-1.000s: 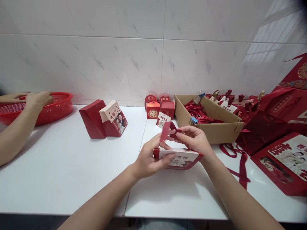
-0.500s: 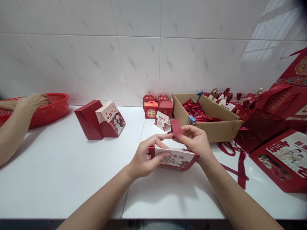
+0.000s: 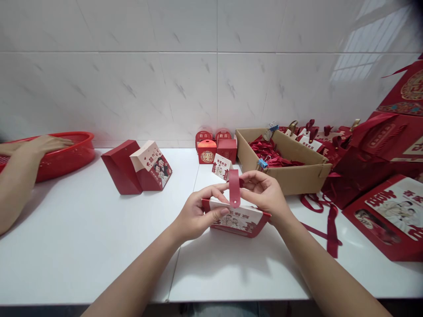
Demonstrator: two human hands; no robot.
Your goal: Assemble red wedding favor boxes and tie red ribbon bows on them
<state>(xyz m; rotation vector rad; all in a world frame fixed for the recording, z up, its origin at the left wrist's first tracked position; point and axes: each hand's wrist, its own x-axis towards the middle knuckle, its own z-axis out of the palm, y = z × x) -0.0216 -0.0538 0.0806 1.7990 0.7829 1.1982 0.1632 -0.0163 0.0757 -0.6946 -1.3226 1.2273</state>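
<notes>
A small red and cream gift box [image 3: 238, 220] with a cartoon picture on its front rests on the white table [image 3: 99, 246] in front of me. My left hand [image 3: 194, 213] grips the box's left end, thumb on its front. My right hand [image 3: 266, 193] pinches a dark red ribbon strap [image 3: 234, 188] that hangs over the box's top edge. Both hands are closed on these things.
Two upright gift boxes [image 3: 137, 166] stand left of centre. Small red boxes [image 3: 214, 149] sit by the tiled wall. A cardboard box of red ribbons [image 3: 280, 160] and red gift bags [image 3: 380, 149] fill the right. Another person's hand [image 3: 42, 145] rests on a red basket [image 3: 71, 154].
The ribbon strap has swung from pointing up and right to hanging down over the box's front. The box shifted slightly away from me. The other person's hand stayed on the basket.
</notes>
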